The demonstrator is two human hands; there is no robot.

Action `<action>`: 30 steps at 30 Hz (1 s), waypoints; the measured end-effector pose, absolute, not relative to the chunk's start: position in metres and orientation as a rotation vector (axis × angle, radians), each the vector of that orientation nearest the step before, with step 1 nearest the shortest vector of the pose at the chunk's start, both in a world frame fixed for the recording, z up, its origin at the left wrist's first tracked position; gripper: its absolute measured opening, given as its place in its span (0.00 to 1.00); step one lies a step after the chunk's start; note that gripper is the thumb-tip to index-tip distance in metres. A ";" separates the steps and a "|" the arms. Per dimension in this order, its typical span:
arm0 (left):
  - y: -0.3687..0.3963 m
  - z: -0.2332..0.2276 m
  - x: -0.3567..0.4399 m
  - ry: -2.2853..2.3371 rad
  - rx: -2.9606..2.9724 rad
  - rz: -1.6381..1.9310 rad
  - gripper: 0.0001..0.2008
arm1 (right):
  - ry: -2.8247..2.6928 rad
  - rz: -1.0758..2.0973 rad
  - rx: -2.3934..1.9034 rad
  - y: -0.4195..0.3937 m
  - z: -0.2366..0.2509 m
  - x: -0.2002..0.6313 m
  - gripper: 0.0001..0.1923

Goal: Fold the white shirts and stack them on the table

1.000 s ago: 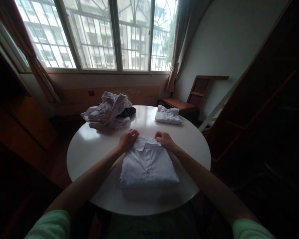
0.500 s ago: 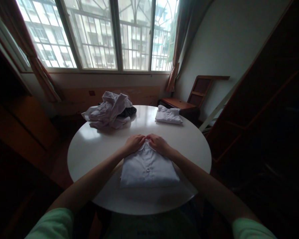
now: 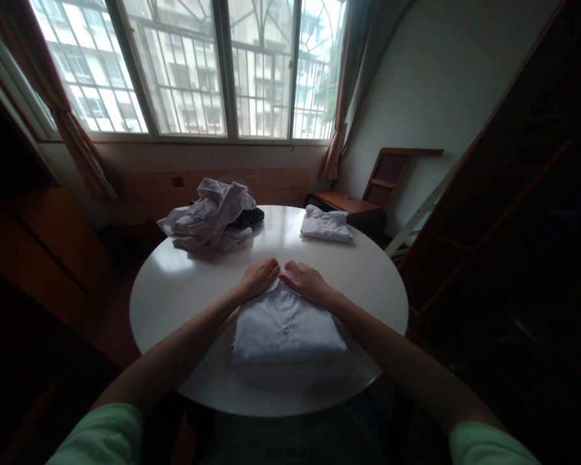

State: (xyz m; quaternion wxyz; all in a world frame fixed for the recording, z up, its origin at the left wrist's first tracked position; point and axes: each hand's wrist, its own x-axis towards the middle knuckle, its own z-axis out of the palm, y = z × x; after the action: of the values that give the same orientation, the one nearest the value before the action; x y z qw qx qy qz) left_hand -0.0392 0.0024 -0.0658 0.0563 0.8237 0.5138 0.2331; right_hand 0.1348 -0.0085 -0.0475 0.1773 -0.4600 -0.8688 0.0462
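Observation:
A white button-up shirt (image 3: 289, 329), folded into a flat block, lies on the round white table (image 3: 174, 310) with its collar pointing away from me. My left hand (image 3: 262, 276) is closed on the left side of the collar. On the collar's right side, my right hand (image 3: 306, 280) has its fingers bent around the fabric, thumb toward the middle. A small gap separates the two hands. The collar is partly hidden beneath my fingers. The row of buttons runs down the shirt's middle toward me.
A loose heap of white clothes (image 3: 213, 213) sits at the table's far left, with a dark striped cloth (image 3: 248, 218) against it. Another folded white shirt (image 3: 326, 224) lies at the far right. Beyond the table stand a wooden chair (image 3: 387, 174) and a barred window (image 3: 188, 71).
My hands have drawn slightly apart at the collar, and the right thumb now shows. The shirt's front has shifted a little, with its lower button less distinct. The view has moved slightly.

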 end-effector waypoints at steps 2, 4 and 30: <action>0.001 -0.066 -0.039 1.554 2.480 0.777 0.11 | -2.483 0.101 -1.231 -0.009 -0.049 0.136 0.26; 0.000 -0.066 -0.037 1.557 2.477 0.887 0.09 | -2.502 0.087 -1.181 -0.009 -0.051 0.137 0.27; -0.006 -0.060 -0.040 1.491 2.523 0.731 0.20 | -2.579 0.105 -1.066 -0.009 -0.048 0.139 0.27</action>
State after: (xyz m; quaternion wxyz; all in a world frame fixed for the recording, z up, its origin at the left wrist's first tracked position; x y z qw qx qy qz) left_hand -0.0405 -0.0062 -0.0604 0.0604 0.8338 0.4928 0.2415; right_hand 0.1386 -0.0093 -0.0477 0.1737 -0.3761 -0.9094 0.0370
